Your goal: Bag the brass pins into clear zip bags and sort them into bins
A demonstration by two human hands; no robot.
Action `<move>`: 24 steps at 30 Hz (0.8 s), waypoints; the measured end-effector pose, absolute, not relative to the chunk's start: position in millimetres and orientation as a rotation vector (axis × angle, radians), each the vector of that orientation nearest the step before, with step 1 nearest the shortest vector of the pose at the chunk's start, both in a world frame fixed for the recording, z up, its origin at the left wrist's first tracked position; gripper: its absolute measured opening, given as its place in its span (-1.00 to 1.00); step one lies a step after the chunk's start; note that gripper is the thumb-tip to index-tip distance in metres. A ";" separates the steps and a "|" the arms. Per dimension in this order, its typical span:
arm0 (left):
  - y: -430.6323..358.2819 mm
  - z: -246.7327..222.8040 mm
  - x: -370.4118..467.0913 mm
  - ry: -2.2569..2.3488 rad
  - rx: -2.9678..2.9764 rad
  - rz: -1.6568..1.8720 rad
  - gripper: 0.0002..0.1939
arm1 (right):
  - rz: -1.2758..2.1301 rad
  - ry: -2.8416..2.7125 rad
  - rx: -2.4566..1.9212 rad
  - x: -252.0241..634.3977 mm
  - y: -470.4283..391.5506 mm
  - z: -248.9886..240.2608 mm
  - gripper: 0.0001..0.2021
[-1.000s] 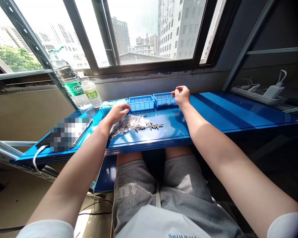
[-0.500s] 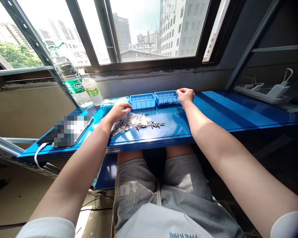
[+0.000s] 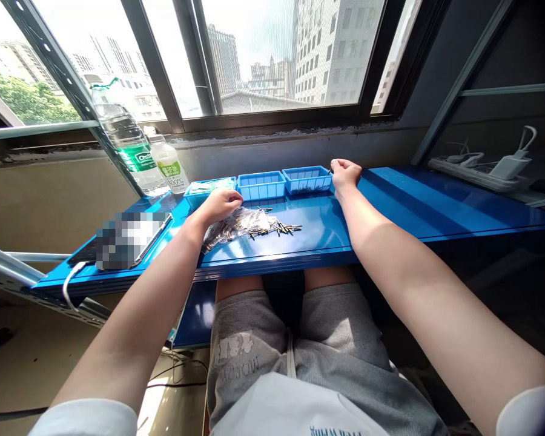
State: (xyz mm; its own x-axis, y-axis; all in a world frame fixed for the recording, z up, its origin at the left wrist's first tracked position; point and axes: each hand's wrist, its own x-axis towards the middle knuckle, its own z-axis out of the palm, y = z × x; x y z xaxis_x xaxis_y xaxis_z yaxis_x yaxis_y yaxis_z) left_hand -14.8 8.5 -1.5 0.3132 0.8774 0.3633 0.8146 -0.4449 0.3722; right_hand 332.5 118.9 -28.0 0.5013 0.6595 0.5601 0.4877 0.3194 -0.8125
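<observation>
So the right hand (image 3: 346,174) is up at the right end of the right blue bin (image 3: 307,180), arm stretched well out, wrist bent a bit, fingertips pinched together around a tiny dark bit, too small to make out. The left hand (image 3: 221,204) hangs palm-down in front of the left blue bin (image 3: 210,189), fingers loosely curled; can't tell if they're gripping anything. Clear plastic bag (image 3: 238,225) sits just below that hand on the blue table (image 3: 399,203), with the loose metal pins (image 3: 279,228) spilled beside it.
</observation>
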 end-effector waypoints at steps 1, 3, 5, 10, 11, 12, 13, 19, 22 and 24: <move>7.9 -1.3 -14.5 1.586 2.450 0.787 -0.72 | 0.163 -1.092 -1.329 331.0 117.1 -27.3 -0.70; 6.8 -0.6 -13.9 1.585 2.454 0.775 -0.72 | 0.162 -1.060 -1.373 328.2 113.0 -25.8 -0.78; 6.1 0.1 -13.3 1.584 2.457 0.767 -0.72 | 0.139 -1.086 -1.410 325.6 109.0 -23.8 -0.81; 6.7 0.3 -12.5 1.593 2.447 0.751 -0.72 | 0.162 -1.158 -1.367 318.8 101.4 -16.9 -0.80; 6.9 0.0 -12.5 1.591 2.447 0.752 -0.72 | 0.167 -1.184 -1.354 317.4 100.2 -15.7 -0.80; 7.2 -0.3 -12.6 1.589 2.448 0.753 -0.72 | 0.167 -1.215 -1.355 316.1 98.9 -14.7 -0.80; 7.4 -0.7 -12.7 1.589 2.450 0.753 -0.72 | 0.163 -1.245 -1.383 315.1 97.7 -14.1 -0.81; 8.9 -3.1 -14.1 1.580 2.443 0.731 -0.72 | 0.165 -1.245 -1.694 313.3 97.9 -19.3 -0.85; 10.3 -4.7 -15.0 1.568 2.449 0.729 -0.71 | 0.154 -1.256 -1.718 314.9 106.3 -25.9 -0.85; 11.0 -5.4 -15.4 1.566 2.456 0.726 -0.71 | 0.122 -1.306 -1.696 316.3 113.9 -30.4 -0.84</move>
